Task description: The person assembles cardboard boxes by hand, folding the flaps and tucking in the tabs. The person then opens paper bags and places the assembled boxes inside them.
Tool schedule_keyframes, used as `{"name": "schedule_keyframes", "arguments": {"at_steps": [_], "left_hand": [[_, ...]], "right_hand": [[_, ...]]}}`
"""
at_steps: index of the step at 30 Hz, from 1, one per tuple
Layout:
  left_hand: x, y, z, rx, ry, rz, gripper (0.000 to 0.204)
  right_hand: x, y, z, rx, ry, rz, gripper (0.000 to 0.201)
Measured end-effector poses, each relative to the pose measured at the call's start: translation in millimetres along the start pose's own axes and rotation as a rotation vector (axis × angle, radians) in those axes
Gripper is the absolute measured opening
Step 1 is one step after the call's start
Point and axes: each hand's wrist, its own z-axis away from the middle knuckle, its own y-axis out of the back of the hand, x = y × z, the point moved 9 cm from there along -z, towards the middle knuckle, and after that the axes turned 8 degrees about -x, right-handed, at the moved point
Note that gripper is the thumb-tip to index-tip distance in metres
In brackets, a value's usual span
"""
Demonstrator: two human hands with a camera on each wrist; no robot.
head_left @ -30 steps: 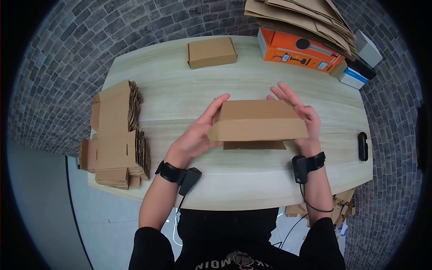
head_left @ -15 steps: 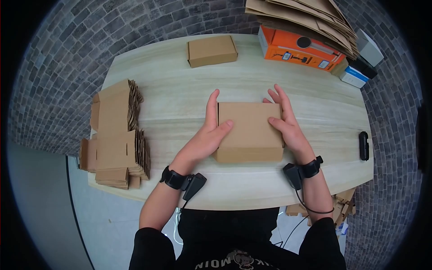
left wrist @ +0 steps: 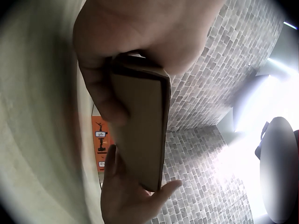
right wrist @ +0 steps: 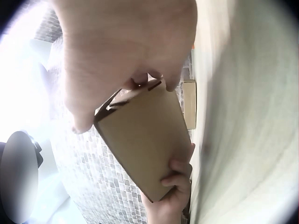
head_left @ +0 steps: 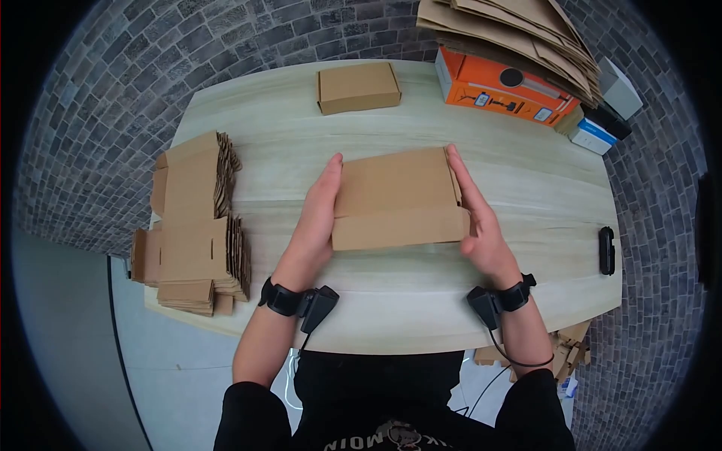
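Note:
A brown cardboard box [head_left: 398,180] is held up between the two hands over the table's middle. My left hand [head_left: 314,218] grips its left end; in the right wrist view the left hand's fingers [right wrist: 180,175] curl onto the box's underside. Along the right end lies my right hand [head_left: 481,225], its fingers stretched out beside the wall and its thumb off the top. A side flap stands slightly ajar at that end, and the right wrist view shows the gap in the box [right wrist: 145,135] there.
To the left lie stacks of flat cardboard blanks [head_left: 192,248]. A closed cardboard box [head_left: 359,88] sits at the back edge. An orange carton [head_left: 496,86] stands back right under flattened cardboard [head_left: 511,30]. A black object [head_left: 606,250] lies near the right edge.
The box has turned in the hands, its top swinging into view and then skewing so its right end sits higher. Both thumbs have left the top, and the right hand has moved to the end flap.

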Motion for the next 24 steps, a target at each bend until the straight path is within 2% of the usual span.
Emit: {"name": "schedule_keyframes", "arguments": {"at_steps": [2, 4, 6, 7, 8, 9, 11, 13, 14, 15, 16, 17, 19, 20, 22, 24], "left_hand": [[-7, 9, -2, -0.002, 0.026, -0.004, 0.067], [-14, 25, -5, -0.007, 0.052, -0.009, 0.074], [-18, -3, -1, -0.504, 0.117, 0.224, 0.086], [-16, -10, 1, -0.506, 0.119, 0.224, 0.086], [-9, -18, 3, -0.455, 0.063, 0.117, 0.089], [-1, -22, 5, -0.402, 0.005, 0.01, 0.093], [2, -27, 10, -0.436, -0.035, 0.036, 0.087], [18, -22, 11, -0.243, -0.32, -0.702, 0.064], [20, -25, 11, -0.247, -0.319, -0.7, 0.064], [19, -21, 9, -0.193, -0.227, -0.717, 0.056], [17, -16, 8, -0.138, -0.134, -0.733, 0.049], [14, -12, 5, -0.136, -0.132, -0.733, 0.049], [34, -14, 8, -0.074, -0.443, -0.84, 0.045], [33, -15, 8, -0.074, -0.442, -0.84, 0.045], [33, -10, 9, -0.035, -0.405, -0.591, 0.046], [30, -9, 7, -0.047, -0.412, -0.578, 0.047]], "right_hand": [[-5, -1, -2, -0.03, -0.03, 0.252, 0.092], [-7, 2, -2, 0.021, -0.065, 0.35, 0.087], [-2, 7, 2, 0.074, -0.103, 0.448, 0.082], [2, 16, 7, 0.164, -0.082, 0.48, 0.073], [2, 24, 12, 0.253, -0.061, 0.511, 0.064], [1, 24, 13, 0.255, -0.061, 0.513, 0.064], [20, 32, 18, 0.314, -0.224, 0.176, 0.052], [17, 34, 15, 0.288, -0.178, 0.271, 0.05], [12, 32, 13, 0.252, -0.135, 0.362, 0.049], [12, 31, 13, 0.253, -0.137, 0.362, 0.049], [16, 29, 14, 0.247, -0.171, 0.303, 0.049], [20, 26, 13, 0.24, -0.202, 0.244, 0.05], [17, 22, 12, 0.287, -0.175, 0.16, 0.051], [16, 23, 13, 0.337, -0.149, 0.078, 0.052], [18, 23, 12, 0.365, -0.156, 0.032, 0.052], [23, 26, 13, 0.392, -0.163, -0.015, 0.053]]}}
